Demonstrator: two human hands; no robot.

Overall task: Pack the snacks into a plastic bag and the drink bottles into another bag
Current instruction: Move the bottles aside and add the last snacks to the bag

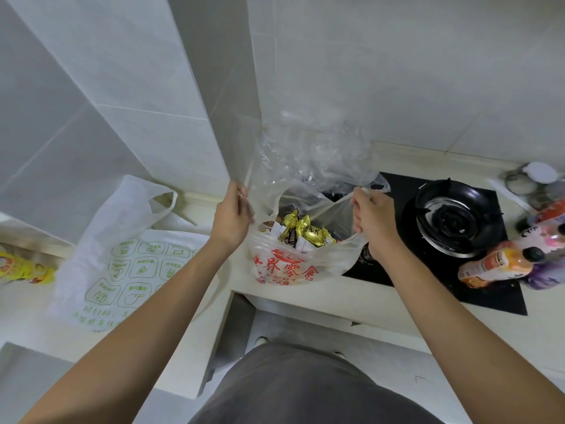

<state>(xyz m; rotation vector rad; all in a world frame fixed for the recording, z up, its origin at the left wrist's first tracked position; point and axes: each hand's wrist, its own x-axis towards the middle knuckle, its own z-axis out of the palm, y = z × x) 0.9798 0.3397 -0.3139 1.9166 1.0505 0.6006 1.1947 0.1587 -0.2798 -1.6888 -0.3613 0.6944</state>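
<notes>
A clear plastic bag with red print (287, 269) stands on the counter edge, its mouth held wide. My left hand (234, 217) grips its left handle and my right hand (371, 218) grips its right handle. Gold-wrapped snacks (308, 232) and other packets lie inside it. A white bag with green print (122, 258) lies flat on the counter to the left. An orange drink bottle (495, 264) and other drink bottles (547, 237) lie on the right, partly on the stove top.
A black gas stove (455, 221) with one burner sits right of the bag. A yellow packet (21, 267) lies at the far left. A jar with a white lid (535, 175) stands at the back right. Tiled walls rise behind the counter.
</notes>
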